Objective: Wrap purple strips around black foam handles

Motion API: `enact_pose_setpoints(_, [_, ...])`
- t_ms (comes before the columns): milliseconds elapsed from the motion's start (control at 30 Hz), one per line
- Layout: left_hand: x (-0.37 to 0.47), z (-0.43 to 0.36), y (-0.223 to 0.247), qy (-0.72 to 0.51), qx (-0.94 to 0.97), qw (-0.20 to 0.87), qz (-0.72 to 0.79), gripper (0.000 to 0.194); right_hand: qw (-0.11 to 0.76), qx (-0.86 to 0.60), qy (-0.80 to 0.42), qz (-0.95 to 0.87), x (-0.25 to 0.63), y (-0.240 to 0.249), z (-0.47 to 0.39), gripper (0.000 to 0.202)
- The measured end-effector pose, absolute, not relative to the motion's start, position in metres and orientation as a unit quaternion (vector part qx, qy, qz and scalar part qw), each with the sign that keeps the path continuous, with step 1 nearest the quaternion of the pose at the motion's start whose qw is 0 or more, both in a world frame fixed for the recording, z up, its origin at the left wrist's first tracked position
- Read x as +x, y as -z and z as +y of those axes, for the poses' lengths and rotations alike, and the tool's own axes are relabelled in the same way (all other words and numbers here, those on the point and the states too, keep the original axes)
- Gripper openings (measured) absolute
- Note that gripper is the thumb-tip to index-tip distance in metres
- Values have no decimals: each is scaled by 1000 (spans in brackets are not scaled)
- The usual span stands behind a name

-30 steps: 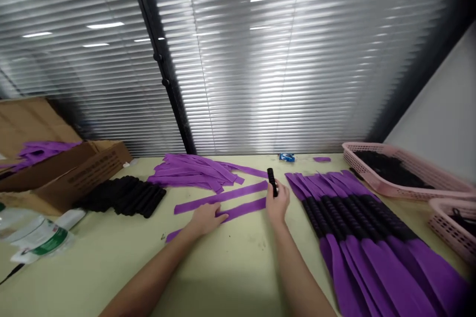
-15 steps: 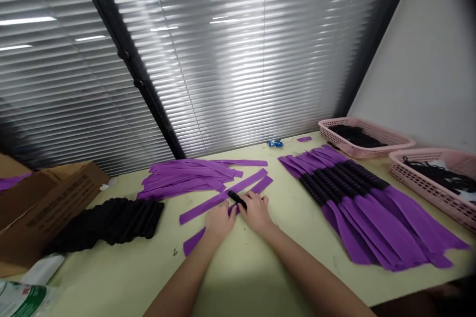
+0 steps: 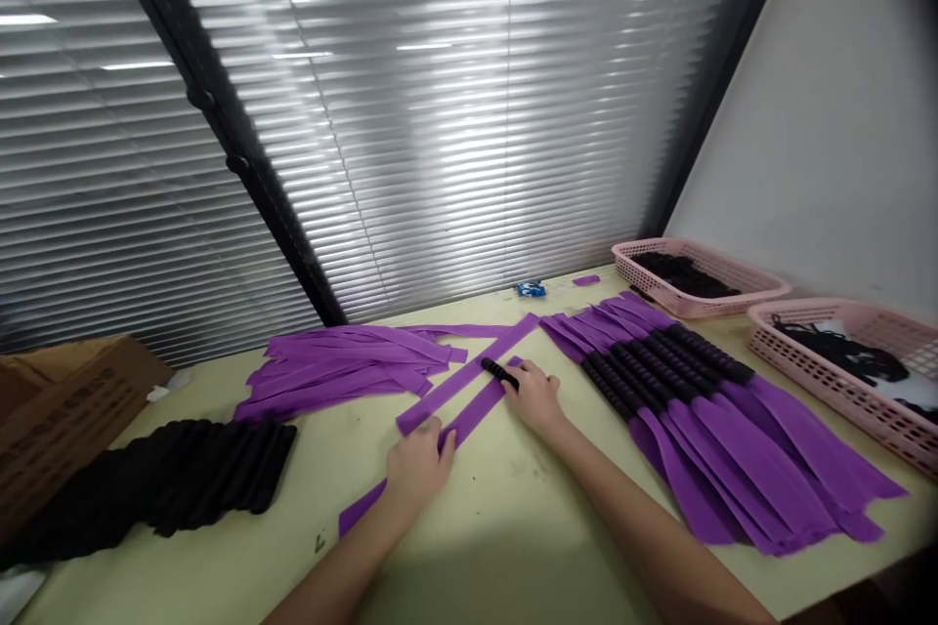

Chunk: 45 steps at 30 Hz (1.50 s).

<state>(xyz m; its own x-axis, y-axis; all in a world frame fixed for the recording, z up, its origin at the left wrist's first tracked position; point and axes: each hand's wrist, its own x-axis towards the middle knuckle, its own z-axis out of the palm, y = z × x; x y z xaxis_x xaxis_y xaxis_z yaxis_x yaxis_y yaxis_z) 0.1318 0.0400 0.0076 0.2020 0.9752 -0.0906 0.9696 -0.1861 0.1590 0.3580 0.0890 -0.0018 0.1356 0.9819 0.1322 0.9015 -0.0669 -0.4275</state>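
My right hand (image 3: 534,397) is closed around the near end of a short black ribbed foam tube (image 3: 496,369), whose far end sticks out to the left. Under that tube runs a flat purple fabric strip (image 3: 480,413), lying slantwise on the table. Lower down the same strip, my left hand (image 3: 420,465) has its fingers closed on the fabric, thumb at the right edge. A second purple strip (image 3: 454,381) lies roughly parallel, just beyond both hands. Whether the strip passes through the tube, I cannot tell.
Loose purple strips (image 3: 344,361) lie behind to the left, near black ribbed tubes (image 3: 197,469) and a cardboard box (image 3: 88,430). Rightward, several purple strips with black tubes around their middles (image 3: 660,366) lie side by side. Two pink baskets (image 3: 777,291) (image 3: 842,391) hold black items.
My hands have moved apart along the strip: the right went away and rightward with the black tube, the left came nearer. The second strip has shifted rightward, and the whole view has turned slightly.
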Motion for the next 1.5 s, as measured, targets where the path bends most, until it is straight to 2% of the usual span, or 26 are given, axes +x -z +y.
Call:
enact_pose_setpoints(333, [121,39,-2,8,789,103,605,40,234,-751,-45,-616,384,17,105,28])
enact_pose_setpoints(567, [119,38,3,-19,807,110,580,43,302,-719,-42,-624,384,14,90,31])
enact_pose_setpoints(867, [122,33,-2,-40,818,83,567,39,247,-591,-142,-754,302,-2,25,32])
enact_pose_setpoints(1200, [126,34,-9,-19,816,90,571,37,199,-789,-32,-581,397,0,82,26])
enact_pose_setpoints(1367, [123,34,-6,-45,829,82,552,38,210,-768,8,-605,395,1,79,29])
enact_pose_setpoints(1500, [121,36,-1,-89,847,51,521,38,209,-709,-29,-672,361,-3,63,25])
